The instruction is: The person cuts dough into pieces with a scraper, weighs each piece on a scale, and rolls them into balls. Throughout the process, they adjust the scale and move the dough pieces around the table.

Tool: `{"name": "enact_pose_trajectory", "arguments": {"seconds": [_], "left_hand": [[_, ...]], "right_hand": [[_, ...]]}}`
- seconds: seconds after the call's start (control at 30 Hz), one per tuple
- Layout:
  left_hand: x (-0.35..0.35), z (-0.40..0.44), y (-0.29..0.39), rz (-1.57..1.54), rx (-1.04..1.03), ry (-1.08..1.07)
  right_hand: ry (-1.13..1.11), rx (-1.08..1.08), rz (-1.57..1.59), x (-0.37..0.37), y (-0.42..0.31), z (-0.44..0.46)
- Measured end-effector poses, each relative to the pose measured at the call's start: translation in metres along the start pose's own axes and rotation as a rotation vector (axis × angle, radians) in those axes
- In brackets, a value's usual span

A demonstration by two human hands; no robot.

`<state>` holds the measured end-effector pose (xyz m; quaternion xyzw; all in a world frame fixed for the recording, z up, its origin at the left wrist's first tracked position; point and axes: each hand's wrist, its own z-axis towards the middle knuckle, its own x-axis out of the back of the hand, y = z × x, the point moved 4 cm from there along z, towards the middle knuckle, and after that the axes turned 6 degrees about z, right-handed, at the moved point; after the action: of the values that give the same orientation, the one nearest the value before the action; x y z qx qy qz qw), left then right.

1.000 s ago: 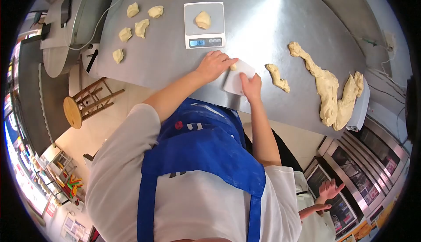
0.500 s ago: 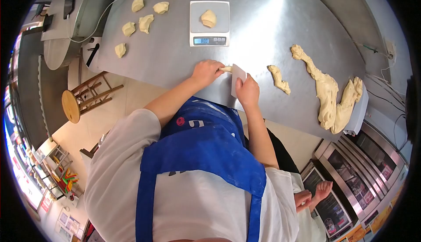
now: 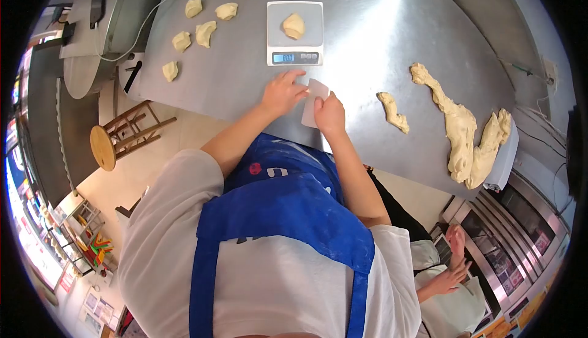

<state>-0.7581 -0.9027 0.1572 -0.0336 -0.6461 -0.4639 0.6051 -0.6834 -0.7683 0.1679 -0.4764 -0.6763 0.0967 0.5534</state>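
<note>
My right hand (image 3: 330, 114) grips a flat white dough scraper (image 3: 310, 110), held tilted over the steel table. Beside it, my left hand (image 3: 283, 94) has its fingers apart, their tips close to the scraper's left edge; no dough shows in them. Just beyond both hands stands a white digital scale (image 3: 295, 39) with a lit display. On its plate rests a lump of dough (image 3: 294, 26). To the right of my hands lies a short strip of dough (image 3: 392, 112).
Large long pieces of dough (image 3: 460, 131) lie at the table's right end. Several small dough lumps (image 3: 206, 33) are spread at the left. A wooden stool (image 3: 103, 147) stands left of the steel table (image 3: 367, 50). Another person's hands (image 3: 451, 277) show at lower right, near the ovens.
The small bit of dough that my left fingers pinched is out of sight, and those fingers have spread toward the scale. My right hand has shifted left with the scraper, which now tilts.
</note>
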Motion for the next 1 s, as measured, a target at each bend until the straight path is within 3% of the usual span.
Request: {"name": "enact_pose_trajectory", "arguments": {"seconds": [0.03, 0.13, 0.2, 0.27, 0.3, 0.37, 0.43, 0.5, 0.53, 0.6, 0.63, 0.7, 0.73, 0.83, 0.87, 0.9, 0.93, 0.97, 1.0], "left_hand": [[0.001, 0.012, -0.006, 0.004, -0.009, 0.003], [0.047, 0.070, -0.011, 0.176, 0.044, 0.281], [0.054, 0.098, -0.021, 0.195, 0.073, 0.375], [0.053, 0.116, -0.033, 0.047, 0.246, 0.484], [0.050, 0.121, -0.039, 0.040, 0.239, 0.483], [0.038, 0.127, -0.054, 0.058, 0.115, 0.228], [0.026, 0.137, -0.108, -0.638, 0.639, 0.097], [0.037, 0.160, -0.142, -1.293, 0.734, 0.373], [0.040, 0.182, -0.183, -1.438, 0.654, 0.358], [0.091, 0.206, -0.127, -1.336, 0.814, 0.575], [0.090, 0.217, -0.128, -1.340, 0.822, 0.549], [0.084, 0.239, -0.144, -0.730, 0.857, 0.212], [0.067, 0.236, -0.134, -0.731, 0.855, 0.196], [0.019, 0.213, -0.041, 0.514, 0.166, 0.234], [0.003, 0.188, 0.018, -0.284, 0.336, -0.099], [-0.041, 0.160, 0.057, -0.509, 0.486, -0.384], [-0.083, 0.118, 0.085, -0.943, 0.597, -0.709], [-0.100, 0.088, 0.125, -0.987, 0.766, -0.920], [-0.123, 0.064, 0.145, -1.076, 0.799, -0.933]], "right_hand": [[0.008, 0.004, 0.004, -0.001, 0.006, 0.001], [0.037, 0.025, 0.219, 0.012, 0.025, -0.009], [0.031, -0.078, 0.323, 0.025, 0.041, -0.022], [0.055, -0.117, 0.313, 0.035, 0.053, -0.033], [0.076, -0.162, 0.305, 0.040, 0.057, -0.037], [0.132, -0.165, 0.316, 0.052, 0.056, -0.048], [0.210, -0.194, 0.325, 0.063, 0.064, -0.064], [0.273, -0.229, 0.312, 0.071, 0.076, -0.078], [0.302, -0.254, 0.312, 0.072, 0.093, -0.084], [0.444, -0.282, 0.495, 0.068, 0.146, -0.103], [0.516, -0.367, 0.528, 0.078, 0.164, -0.112], [0.636, -0.466, 0.596, 0.108, 0.192, -0.125], [0.670, -0.533, 0.573, 0.121, 0.225, -0.127], [0.723, -0.545, 0.555, 0.189, 0.256, -0.112], [0.682, -0.529, 0.465, 0.211, 0.271, -0.098], [0.636, -0.512, 0.377, 0.229, 0.281, -0.082], [0.575, -0.494, 0.384, 0.237, 0.287, -0.062], [0.517, -0.476, 0.392, 0.243, 0.292, -0.043], [0.370, -0.499, 0.367, 0.237, 0.291, -0.022]]}}
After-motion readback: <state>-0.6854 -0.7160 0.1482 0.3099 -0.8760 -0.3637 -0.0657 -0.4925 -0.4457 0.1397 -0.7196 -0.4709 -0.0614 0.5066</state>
